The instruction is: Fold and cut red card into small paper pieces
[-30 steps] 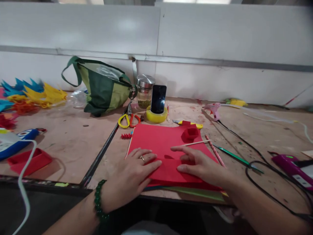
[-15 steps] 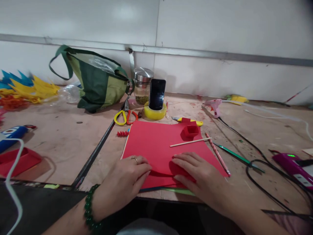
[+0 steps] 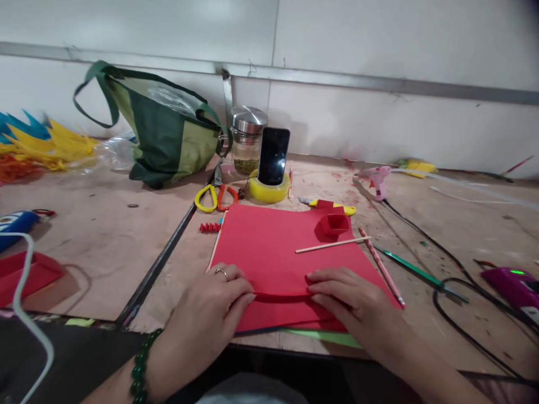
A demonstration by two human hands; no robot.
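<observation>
A red foam sheet [image 3: 273,247] lies on the wooden table in front of me, on top of other sheets with a green edge [image 3: 324,336] showing. My left hand [image 3: 210,314], wearing a ring and a green bead bracelet, and my right hand [image 3: 353,303] both pinch the sheet's near edge, which is rolled up into a low fold [image 3: 280,293] between them. A thin wooden stick [image 3: 332,244] and a small red foam box [image 3: 334,223] rest on the sheet's far right part.
Behind the sheet stand a phone in a yellow tape roll [image 3: 269,189], a glass jar [image 3: 247,140], scissors [image 3: 214,197] and a green bag [image 3: 164,134]. A pink glue gun [image 3: 377,178], black cables [image 3: 446,292], pencils [image 3: 381,266] and a purple glue gun [image 3: 516,283] lie right. Coloured foam shapes [image 3: 37,146] lie left.
Both hands slid from the sheet's middle back to its near edge and curled their fingers round it, lifting it into a fold. The view shifted slightly.
</observation>
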